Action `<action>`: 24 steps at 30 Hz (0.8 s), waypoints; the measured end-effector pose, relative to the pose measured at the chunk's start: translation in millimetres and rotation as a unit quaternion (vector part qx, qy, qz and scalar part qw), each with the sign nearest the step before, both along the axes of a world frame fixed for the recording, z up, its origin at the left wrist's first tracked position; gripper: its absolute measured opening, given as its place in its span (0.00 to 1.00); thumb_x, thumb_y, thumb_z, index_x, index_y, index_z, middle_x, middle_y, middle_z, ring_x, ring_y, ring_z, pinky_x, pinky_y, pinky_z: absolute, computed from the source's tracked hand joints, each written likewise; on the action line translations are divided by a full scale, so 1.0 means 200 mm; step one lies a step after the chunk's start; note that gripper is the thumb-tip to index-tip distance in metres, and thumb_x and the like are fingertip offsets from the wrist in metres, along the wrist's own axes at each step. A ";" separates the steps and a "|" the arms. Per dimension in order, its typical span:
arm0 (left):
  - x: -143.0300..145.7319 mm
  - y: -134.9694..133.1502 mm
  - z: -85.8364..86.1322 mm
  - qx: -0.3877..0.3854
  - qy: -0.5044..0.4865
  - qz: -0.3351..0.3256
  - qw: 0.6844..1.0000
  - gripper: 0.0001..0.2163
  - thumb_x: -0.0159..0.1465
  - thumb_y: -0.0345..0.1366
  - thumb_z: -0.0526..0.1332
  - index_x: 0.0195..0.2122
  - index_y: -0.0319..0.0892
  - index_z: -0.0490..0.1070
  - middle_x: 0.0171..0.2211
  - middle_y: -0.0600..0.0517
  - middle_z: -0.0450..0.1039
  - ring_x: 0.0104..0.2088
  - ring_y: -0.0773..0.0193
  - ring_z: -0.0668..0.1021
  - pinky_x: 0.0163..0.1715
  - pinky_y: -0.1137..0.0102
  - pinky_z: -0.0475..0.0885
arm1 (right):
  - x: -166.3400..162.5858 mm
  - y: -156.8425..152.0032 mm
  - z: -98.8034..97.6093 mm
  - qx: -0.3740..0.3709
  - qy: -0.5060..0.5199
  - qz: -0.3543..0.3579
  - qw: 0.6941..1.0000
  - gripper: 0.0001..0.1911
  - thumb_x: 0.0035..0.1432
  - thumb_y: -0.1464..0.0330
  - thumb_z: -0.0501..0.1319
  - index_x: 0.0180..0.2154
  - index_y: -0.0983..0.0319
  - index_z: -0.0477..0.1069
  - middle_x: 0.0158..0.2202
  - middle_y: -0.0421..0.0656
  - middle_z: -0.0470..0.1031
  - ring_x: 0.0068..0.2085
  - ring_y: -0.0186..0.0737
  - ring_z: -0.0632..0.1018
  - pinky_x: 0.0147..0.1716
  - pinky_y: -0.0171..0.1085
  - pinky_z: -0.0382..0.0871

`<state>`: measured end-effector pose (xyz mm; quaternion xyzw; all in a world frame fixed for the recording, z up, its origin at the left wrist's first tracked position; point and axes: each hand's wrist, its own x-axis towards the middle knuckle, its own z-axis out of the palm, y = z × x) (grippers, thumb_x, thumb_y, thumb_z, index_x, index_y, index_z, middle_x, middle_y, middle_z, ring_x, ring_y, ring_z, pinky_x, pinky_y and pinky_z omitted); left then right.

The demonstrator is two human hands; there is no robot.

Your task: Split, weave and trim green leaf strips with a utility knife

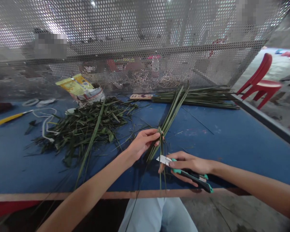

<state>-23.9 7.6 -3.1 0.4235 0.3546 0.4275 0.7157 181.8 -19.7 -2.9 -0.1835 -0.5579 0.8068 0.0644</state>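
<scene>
My left hand (pixel 142 145) grips a bundle of long, narrow green leaf strips (pixel 170 124) near a knotted point, and the strips fan upward and hang down past the hand. My right hand (pixel 188 162) is shut around a green-and-black utility knife (pixel 190 175). Its bare steel blade (pixel 163 160) extends toward the lower strips and sits right beside them. To the left lies a loose heap of cut green leaves (pixel 79 129) on the blue worktable (pixel 207 154).
A stack of long green stalks (pixel 195 98) lies at the table's back. There are also a yellow-handled tool (pixel 9 119), a white cord (pixel 47 119) and a yellow packet (pixel 79 90). A perforated metal screen (pixel 135 32) stands behind the table, and a red plastic chair (pixel 261 80) stands to the right.
</scene>
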 end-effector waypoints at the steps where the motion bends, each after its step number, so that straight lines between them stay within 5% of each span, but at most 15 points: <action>1: 0.00 0.00 0.00 -0.002 0.001 0.001 1.000 0.11 0.51 0.37 0.69 0.31 0.34 0.75 0.29 0.49 0.73 0.22 0.75 0.69 0.24 0.77 0.64 | 0.00 -0.01 0.00 -0.004 -0.003 0.012 1.000 0.19 0.63 0.59 0.53 0.49 0.65 0.66 0.15 0.32 0.62 0.12 0.26 0.62 0.11 0.26 0.58; 7: 0.00 0.02 -0.01 -0.017 0.007 0.023 1.000 0.11 0.50 0.36 0.69 0.31 0.34 0.75 0.29 0.50 0.73 0.22 0.75 0.69 0.24 0.77 0.64 | 0.00 -0.04 0.03 0.007 -0.032 0.065 0.997 0.19 0.63 0.58 0.53 0.47 0.63 0.70 0.17 0.33 0.63 0.15 0.26 0.66 0.15 0.26 0.61; 13: -0.03 0.06 -0.01 -0.025 0.010 0.076 0.997 0.10 0.51 0.37 0.69 0.29 0.35 0.74 0.22 0.55 0.67 0.23 0.75 0.69 0.25 0.78 0.65 | 0.07 0.05 0.09 0.025 -0.080 0.285 0.955 0.21 0.57 0.55 0.59 0.43 0.65 0.73 0.19 0.35 0.64 0.15 0.27 0.65 0.14 0.27 0.60; 15: -0.04 0.07 0.00 -0.020 0.009 0.085 0.996 0.11 0.51 0.37 0.69 0.29 0.35 0.73 0.22 0.55 0.66 0.23 0.75 0.69 0.25 0.79 0.65 | 0.13 0.12 0.11 0.015 -0.084 0.304 0.949 0.25 0.53 0.52 0.61 0.41 0.67 0.74 0.17 0.35 0.65 0.14 0.28 0.65 0.13 0.28 0.59; 17: -0.05 0.06 0.00 -0.032 0.004 0.085 0.996 0.10 0.52 0.37 0.68 0.29 0.35 0.72 0.22 0.55 0.66 0.22 0.75 0.69 0.24 0.80 0.65 | 0.19 0.19 0.12 0.028 -0.055 0.222 0.973 0.29 0.52 0.48 0.59 0.39 0.68 0.74 0.13 0.35 0.63 0.12 0.29 0.63 0.10 0.28 0.55; 19: -0.05 0.05 0.00 -0.064 -0.005 0.076 0.995 0.10 0.52 0.37 0.68 0.30 0.36 0.71 0.23 0.55 0.67 0.22 0.76 0.69 0.23 0.80 0.66 | 0.23 0.27 0.11 0.118 -0.019 0.003 0.993 0.30 0.57 0.46 0.51 0.37 0.67 0.73 0.12 0.34 0.61 0.11 0.28 0.60 0.11 0.29 0.53; 21: -0.05 0.05 -0.01 -0.093 -0.019 0.058 0.994 0.10 0.53 0.37 0.67 0.31 0.37 0.72 0.25 0.54 0.69 0.22 0.76 0.69 0.24 0.80 0.67 | 0.24 0.34 0.09 0.242 -0.053 -0.172 0.953 0.27 0.61 0.50 0.49 0.40 0.66 0.72 0.17 0.36 0.65 0.15 0.28 0.64 0.16 0.29 0.57; 24: -0.03 0.04 -0.02 -0.086 -0.004 0.025 0.996 0.11 0.52 0.38 0.68 0.31 0.37 0.72 0.27 0.52 0.71 0.21 0.75 0.70 0.22 0.80 0.67 | 0.21 0.40 0.03 0.406 -0.135 -0.274 0.861 0.27 0.62 0.51 0.47 0.42 0.65 0.73 0.21 0.39 0.69 0.21 0.32 0.69 0.23 0.31 0.61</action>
